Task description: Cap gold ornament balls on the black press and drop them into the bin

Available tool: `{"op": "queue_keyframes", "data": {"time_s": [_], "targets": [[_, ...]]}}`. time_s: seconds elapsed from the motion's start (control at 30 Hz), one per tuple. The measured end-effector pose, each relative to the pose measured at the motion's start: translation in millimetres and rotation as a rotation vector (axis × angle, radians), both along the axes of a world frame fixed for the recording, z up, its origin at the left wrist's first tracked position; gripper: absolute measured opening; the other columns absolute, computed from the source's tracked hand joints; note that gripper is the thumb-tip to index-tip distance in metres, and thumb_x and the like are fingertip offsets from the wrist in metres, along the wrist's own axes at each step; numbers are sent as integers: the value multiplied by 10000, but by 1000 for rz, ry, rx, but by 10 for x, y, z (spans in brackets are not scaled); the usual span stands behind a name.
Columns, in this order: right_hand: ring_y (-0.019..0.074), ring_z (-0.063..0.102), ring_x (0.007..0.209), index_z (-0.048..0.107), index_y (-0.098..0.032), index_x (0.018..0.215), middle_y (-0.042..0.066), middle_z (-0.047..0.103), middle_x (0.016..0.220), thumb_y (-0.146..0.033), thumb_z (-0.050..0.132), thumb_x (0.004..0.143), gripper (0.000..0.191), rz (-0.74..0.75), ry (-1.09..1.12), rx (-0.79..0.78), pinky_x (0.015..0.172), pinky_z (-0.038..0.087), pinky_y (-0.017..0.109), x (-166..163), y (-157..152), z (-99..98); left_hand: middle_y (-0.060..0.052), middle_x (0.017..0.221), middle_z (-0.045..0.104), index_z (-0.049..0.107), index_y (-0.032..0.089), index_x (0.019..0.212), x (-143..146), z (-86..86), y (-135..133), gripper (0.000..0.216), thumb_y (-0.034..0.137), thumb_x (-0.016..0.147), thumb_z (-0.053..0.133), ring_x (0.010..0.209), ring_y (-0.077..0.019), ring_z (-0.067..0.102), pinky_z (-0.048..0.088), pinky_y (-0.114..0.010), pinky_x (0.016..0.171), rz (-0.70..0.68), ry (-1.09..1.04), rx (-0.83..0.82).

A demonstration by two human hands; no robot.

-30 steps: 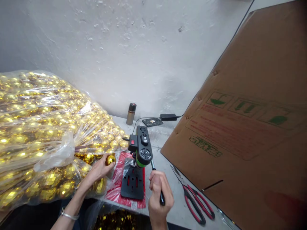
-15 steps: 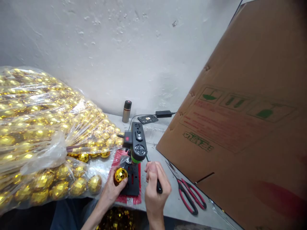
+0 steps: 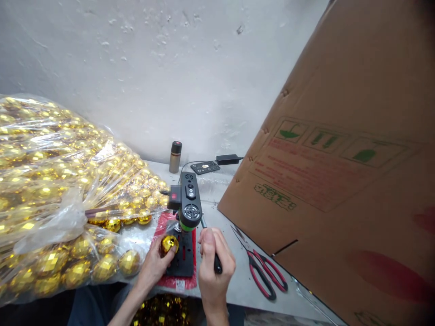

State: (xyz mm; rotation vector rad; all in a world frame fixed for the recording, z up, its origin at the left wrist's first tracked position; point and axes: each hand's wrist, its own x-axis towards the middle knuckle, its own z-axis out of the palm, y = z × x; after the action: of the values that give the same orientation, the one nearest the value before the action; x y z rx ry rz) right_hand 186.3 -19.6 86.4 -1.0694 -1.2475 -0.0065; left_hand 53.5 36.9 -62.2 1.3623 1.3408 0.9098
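My left hand (image 3: 157,261) grips a shiny gold faceted ball (image 3: 169,244) between thumb and fingers, over the left side of a black slotted base plate (image 3: 181,261). My right hand (image 3: 215,258) is wrapped round the black-ended lever (image 3: 217,264) of a small bench drill press (image 3: 190,199). Its black head has round vents and a green band underneath. The head hides the drill's tip, so I cannot tell whether the tip touches the ball. Under the base lies a red plastic sheet (image 3: 180,282).
Clear plastic bags of gold balls (image 3: 68,181) fill the left side. Red-and-black scissors (image 3: 261,267) lie right of my right hand, beside a large cardboard box (image 3: 322,172). Behind the press are a bottle (image 3: 175,157), a dark phone-like slab (image 3: 205,168) and a black power adapter (image 3: 227,159).
The whole view has shifted slightly, so everything sits a little further left. My hands keep the same grips on the ball and the lever.
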Motion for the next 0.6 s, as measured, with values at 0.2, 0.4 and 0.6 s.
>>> {"op": "queue_keyframes", "data": {"time_s": [0.2, 0.4, 0.6], "targets": [[95, 472, 574, 520, -219, 776, -35, 489, 680, -120, 443, 1047, 298, 2, -17, -4, 533, 402, 202, -2, -21, 1, -137, 1248, 753, 631, 203, 1296, 80, 51, 40, 527, 420, 818, 672, 1153, -333, 720, 568, -496, 1010, -98, 166, 284], [97, 495, 586, 523, -219, 777, -30, 502, 688, -108, 439, 1043, 300, 8, -27, 3, 548, 421, 203, 3, -40, -6, -158, 1217, 747, 637, 202, 1272, 185, 34, 22, 488, 387, 824, 698, 1077, -361, 733, 586, -507, 915, -150, 299, 375], [96, 522, 595, 520, -220, 790, -26, 517, 700, -79, 433, 1029, 290, 13, -53, 7, 546, 430, 203, 19, -65, -46, -146, 1131, 755, 674, 183, 1204, 199, -23, 71, 486, 409, 778, 737, 1081, -387, 691, 524, -545, 953, -165, 401, 429]]}}
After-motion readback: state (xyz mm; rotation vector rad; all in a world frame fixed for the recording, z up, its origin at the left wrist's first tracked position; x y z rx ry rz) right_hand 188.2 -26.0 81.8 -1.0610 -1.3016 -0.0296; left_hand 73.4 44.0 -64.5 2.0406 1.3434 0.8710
